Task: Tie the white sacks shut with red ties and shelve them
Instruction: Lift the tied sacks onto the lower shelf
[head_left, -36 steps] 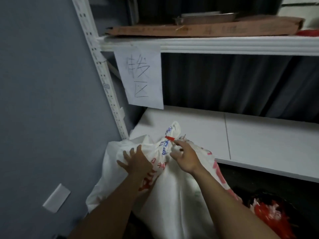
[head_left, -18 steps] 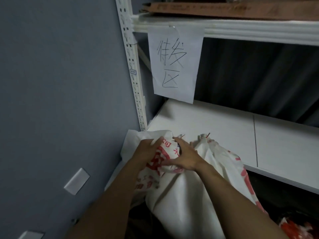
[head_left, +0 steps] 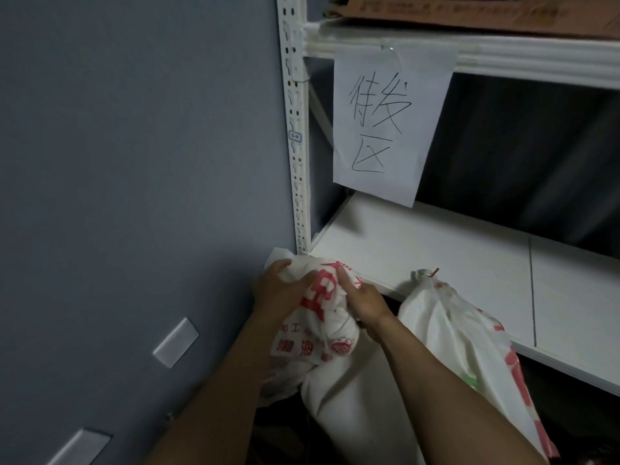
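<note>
One white sack point(head_left: 322, 333) is gathered at its top.
Left hand point(head_left: 281, 293) and right hand point(head_left: 365, 305) fingers are clenched on it, apparently for tying.

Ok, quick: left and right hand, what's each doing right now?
Left hand: closed, gripping the white sack with red print near its top.
Right hand: closed, gripping the same sack.
</note>
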